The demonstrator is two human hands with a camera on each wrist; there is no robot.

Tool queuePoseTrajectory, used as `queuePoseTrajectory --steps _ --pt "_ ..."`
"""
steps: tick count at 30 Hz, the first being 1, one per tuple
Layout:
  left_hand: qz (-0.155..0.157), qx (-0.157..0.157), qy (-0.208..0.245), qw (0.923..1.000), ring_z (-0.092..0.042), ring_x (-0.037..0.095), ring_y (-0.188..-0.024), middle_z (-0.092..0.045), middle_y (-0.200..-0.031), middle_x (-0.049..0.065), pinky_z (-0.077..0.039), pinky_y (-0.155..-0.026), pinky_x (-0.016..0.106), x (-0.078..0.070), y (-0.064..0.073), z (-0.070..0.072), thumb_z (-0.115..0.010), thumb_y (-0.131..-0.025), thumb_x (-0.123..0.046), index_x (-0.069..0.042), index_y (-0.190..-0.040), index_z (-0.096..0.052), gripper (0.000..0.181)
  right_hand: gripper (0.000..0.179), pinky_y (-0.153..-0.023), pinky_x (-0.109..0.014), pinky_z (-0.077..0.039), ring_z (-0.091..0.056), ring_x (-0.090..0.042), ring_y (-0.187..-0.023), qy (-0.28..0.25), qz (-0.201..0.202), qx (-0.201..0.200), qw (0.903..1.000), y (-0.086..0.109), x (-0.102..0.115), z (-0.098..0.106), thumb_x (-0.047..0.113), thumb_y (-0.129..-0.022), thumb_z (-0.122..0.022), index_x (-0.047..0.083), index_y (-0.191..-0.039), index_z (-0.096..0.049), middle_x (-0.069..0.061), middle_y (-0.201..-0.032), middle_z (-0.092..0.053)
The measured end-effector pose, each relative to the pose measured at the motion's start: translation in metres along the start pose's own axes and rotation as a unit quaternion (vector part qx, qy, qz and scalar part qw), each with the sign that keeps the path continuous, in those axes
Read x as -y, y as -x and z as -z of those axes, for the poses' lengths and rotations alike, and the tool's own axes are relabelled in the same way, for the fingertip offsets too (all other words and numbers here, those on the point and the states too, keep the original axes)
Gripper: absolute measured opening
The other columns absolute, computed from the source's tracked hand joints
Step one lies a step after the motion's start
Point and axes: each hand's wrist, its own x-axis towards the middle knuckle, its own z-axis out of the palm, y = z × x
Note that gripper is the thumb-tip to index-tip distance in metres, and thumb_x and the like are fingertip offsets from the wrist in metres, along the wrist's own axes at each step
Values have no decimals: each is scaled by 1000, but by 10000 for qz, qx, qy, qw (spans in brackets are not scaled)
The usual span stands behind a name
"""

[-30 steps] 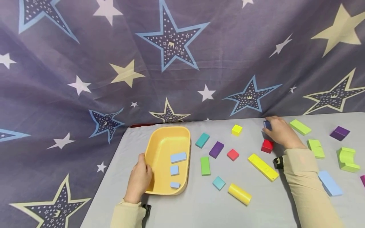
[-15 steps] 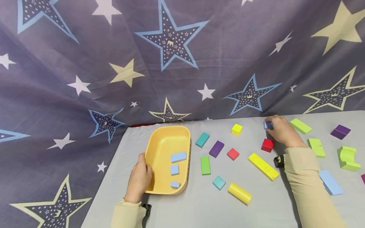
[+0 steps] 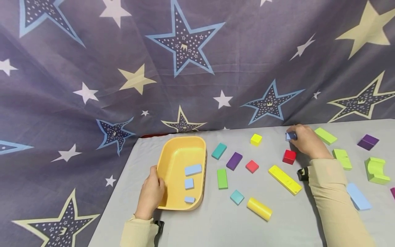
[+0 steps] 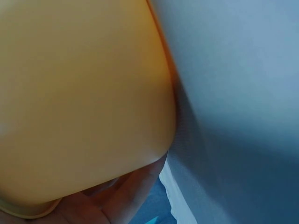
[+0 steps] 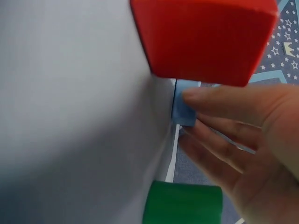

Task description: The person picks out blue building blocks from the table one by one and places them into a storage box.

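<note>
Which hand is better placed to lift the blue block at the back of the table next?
The right, most likely: the right hand pinches that blue block, while the left hand is well off to the other side, gripping the edge of the yellow tray.

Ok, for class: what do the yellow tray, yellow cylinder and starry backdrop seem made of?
Yellow tray: probably smooth plastic, soft sheen; rounded, moulded corners.
Yellow cylinder: wood or plastic, unclear; even colour, faint shine.
Starry backdrop: likely matt fabric; creases and folds.

Pale beige left sleeve [image 3: 139, 231], matching wrinkled right sleeve [image 3: 337, 197], black wrist pieces [image 3: 303, 174]
</note>
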Motion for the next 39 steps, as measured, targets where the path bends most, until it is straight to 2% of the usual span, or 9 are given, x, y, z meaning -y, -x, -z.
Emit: queuePoseTrajectory --steps 8,13,18,29,33,39 --pt "-36 -32 7 10000 -66 45 -90 -66 -105 33 -52 -74 55 -2 0 1 -47 -99 -2 8 -136 -41 39 41 -98 -63 -41 -52 -47 -102 -148 93 -118 9998 3 4 6 -4 -86 -68 -16 -124 -56 -37 -117 -53" --pt "-58 -42 8 10000 -67 45 -90 -66 -106 33 -52 -74 55 -2 0 1 -47 -99 -2 9 -136 -41 39 38 -97 -63 -41 -52 -47 -104 -302 260 -295 9988 4 8 10 -2 -87 -68 -15 -121 -58 -35 -116 -54" --pt "-78 -75 -3 9999 -67 45 -88 -66 -104 33 -52 -72 54 -1 0 2 -47 -99 -2 8 -136 -41 39 33 -92 -61 -44 -55 -44 -100 -369 515 -519 9966 5 14 15 -1 -87 -69 -14 -116 -61 -33 -111 -57" --pt "-54 -46 -21 10000 -67 44 -87 -66 -103 32 -52 -72 54 0 0 1 -47 -98 -2 8 -136 -41 39 34 -88 -60 -47 -58 -46 -98 -351 822 -829 9925 18 31 34 1 -86 -71 -13 -116 -63 -31 -107 -58" --pt "-48 -23 -26 10000 -67 44 -87 -66 -104 32 -52 -71 53 0 1 1 -48 -99 -2 8 -136 -41 40 35 -88 -60 -47 -58 -46 -99 -321 876 -812 9923 21 35 37 2 -87 -71 -12 -117 -62 -31 -109 -58" --pt "-41 -78 -37 10000 -67 44 -88 -66 -104 32 -52 -72 54 -1 1 2 -48 -98 -2 8 -136 -41 40 38 -90 -61 -47 -58 -46 -102 -334 718 -683 9945 22 43 40 3 -86 -73 -12 -119 -62 -32 -112 -57"
